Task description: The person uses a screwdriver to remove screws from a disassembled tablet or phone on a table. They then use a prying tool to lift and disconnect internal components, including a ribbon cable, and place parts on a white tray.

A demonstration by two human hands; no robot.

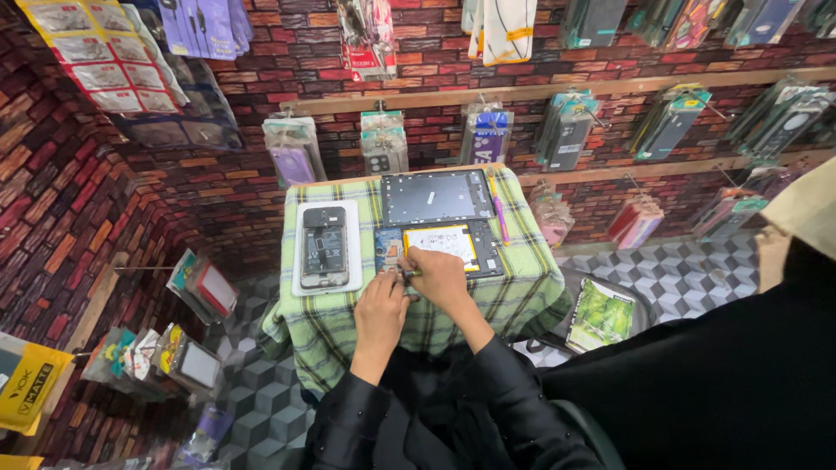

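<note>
At the far left of the checked cloth [331, 322] you had set a second phone [324, 246] on a white tray [299, 248], back cover off and innards facing up, parked clear of your working spot. Your left hand [380, 313] came next, fingers curled down at the near left corner of the opened device [444, 247], seemingly to steady it; whether it pinched anything I could not tell. Your right hand [440, 277] was closed around a small tool [406, 273], likely a screwdriver, its tip meeting the same corner, so both hands crowded one point. The device lay flat in the middle of the cloth, its yellow-edged battery exposed. Just behind it rested the removed back panel [435, 195], and along the right edge a pink pen-like tool [499, 211], within reach.
</note>
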